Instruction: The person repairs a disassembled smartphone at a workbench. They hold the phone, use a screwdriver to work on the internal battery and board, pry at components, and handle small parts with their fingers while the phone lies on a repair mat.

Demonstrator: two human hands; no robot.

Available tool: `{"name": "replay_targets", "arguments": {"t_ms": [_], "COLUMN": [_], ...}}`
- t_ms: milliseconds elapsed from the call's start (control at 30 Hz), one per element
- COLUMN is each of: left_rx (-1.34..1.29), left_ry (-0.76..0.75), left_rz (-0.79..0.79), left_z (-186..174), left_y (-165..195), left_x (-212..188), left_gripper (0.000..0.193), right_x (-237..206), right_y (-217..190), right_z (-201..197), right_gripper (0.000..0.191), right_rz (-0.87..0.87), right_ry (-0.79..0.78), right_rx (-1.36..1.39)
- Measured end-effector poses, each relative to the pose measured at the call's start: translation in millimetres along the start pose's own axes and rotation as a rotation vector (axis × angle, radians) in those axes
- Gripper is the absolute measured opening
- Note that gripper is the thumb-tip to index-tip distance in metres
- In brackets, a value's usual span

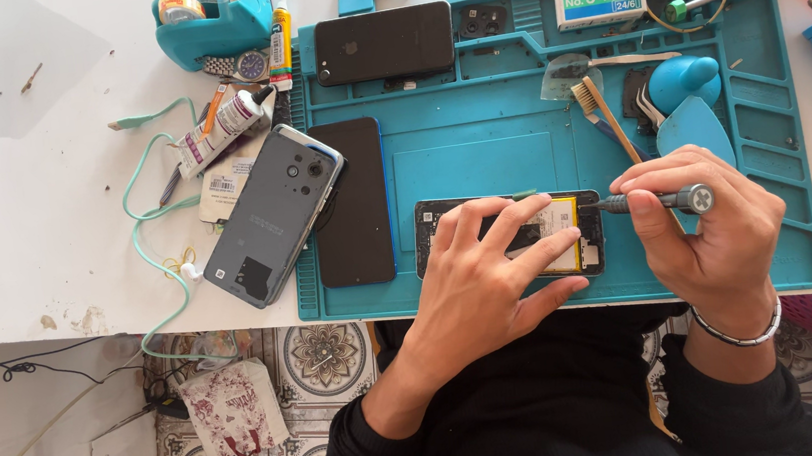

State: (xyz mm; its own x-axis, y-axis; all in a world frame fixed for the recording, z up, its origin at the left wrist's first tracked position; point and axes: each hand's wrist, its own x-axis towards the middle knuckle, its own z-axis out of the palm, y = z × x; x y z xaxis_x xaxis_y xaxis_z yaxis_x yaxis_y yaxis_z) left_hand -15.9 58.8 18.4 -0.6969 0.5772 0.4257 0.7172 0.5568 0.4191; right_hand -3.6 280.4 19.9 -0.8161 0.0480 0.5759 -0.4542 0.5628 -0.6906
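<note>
Seen from above: opened phone (567, 231) with yellow battery exposed, lying near the front edge of a blue repair mat (479, 155) on a white table (21, 198). Left hand (482, 285) spread flat over the phone, fingers splayed, pinning it down and hiding much of its left half. Right hand (713, 226) closed around a grey precision screwdriver (655, 201), tip touching the phone's right end. Just behind the hands: a wooden brush (605, 112) and a blue blower bulb (682, 80). To the left: a black screen panel (351, 202) and a grey phone back (274, 215), overlapping, partly off the mat. Farther back: another black phone (383, 43), a staple box (599, 0), a teal tape dispenser (208, 22), glue tubes (224, 126).
</note>
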Motion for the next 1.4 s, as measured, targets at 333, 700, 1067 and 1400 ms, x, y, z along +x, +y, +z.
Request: {"name": "replay_targets", "arguments": {"t_ms": [333,700,1067,1400], "left_rx": [0.0,0.01,0.0,-0.012], "left_ry": [-0.002,-0.002,0.0,0.0], "left_rz": [0.002,0.003,0.001,-0.013], "left_z": [0.3,0.9,0.3,0.1], "left_y": [-0.2,-0.1,-0.7,-0.8], "left_x": [0.3,0.4,-0.1,0.5], "left_gripper": [0.039,0.04,0.04,0.049], "right_x": [-2.8,-9.8,-9.2,-10.2], "right_y": [2.5,8.5,8.3,9.2], "right_z": [-0.5,-1.3,-1.0,-1.8], "right_gripper": [0.012,0.015,0.012,0.013], "right_rz": [-0.018,0.004,-0.005,0.003], "right_ry": [-0.007,-0.006,-0.034,-0.031], "right_rx": [0.001,-0.003,-0.002,0.044]}}
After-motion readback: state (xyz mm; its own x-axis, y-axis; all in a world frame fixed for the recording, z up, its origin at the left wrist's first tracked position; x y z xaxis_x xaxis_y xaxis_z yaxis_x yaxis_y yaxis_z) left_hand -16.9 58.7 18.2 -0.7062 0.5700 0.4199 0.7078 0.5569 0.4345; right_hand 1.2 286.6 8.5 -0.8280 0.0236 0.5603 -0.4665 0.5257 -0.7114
